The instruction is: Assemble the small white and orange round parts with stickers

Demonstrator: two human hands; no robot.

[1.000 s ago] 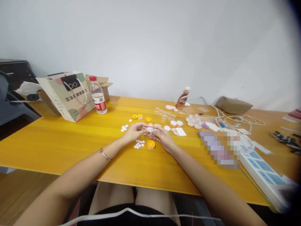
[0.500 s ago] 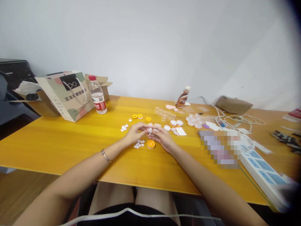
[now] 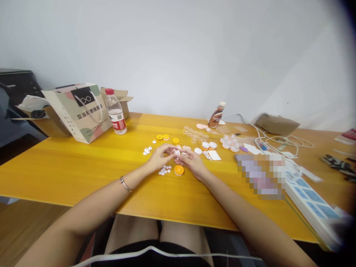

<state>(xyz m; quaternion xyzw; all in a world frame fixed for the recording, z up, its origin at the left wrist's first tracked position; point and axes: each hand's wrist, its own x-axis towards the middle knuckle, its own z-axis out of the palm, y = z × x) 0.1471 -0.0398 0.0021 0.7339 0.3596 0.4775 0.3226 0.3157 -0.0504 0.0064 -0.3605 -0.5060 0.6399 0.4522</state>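
Between the fingertips of both hands is a small white openwork piece (image 3: 177,152), partly hidden by the fingers. My left hand (image 3: 161,157) pinches it from the left, and my right hand (image 3: 193,163) grips it from the right. Just below them an orange round case (image 3: 179,170) lies on the table, beside a cluster of small white discs (image 3: 164,170). Behind the fingers lie more white lacy pieces (image 3: 187,148). Several white pegged pieces (image 3: 147,151) and yellow discs (image 3: 166,137) rest to the upper left.
White-and-orange round cases (image 3: 205,145), clear plastic rings (image 3: 194,135) and a white card (image 3: 214,155) lie to the right. Further out are a brown bottle (image 3: 217,115), a power strip (image 3: 308,200) and cables. A water bottle (image 3: 116,115) and paper bag (image 3: 80,115) stand left.
Both hands stay in almost the same place, with the white openwork piece still between the fingers. Its visible face looks slightly turned.
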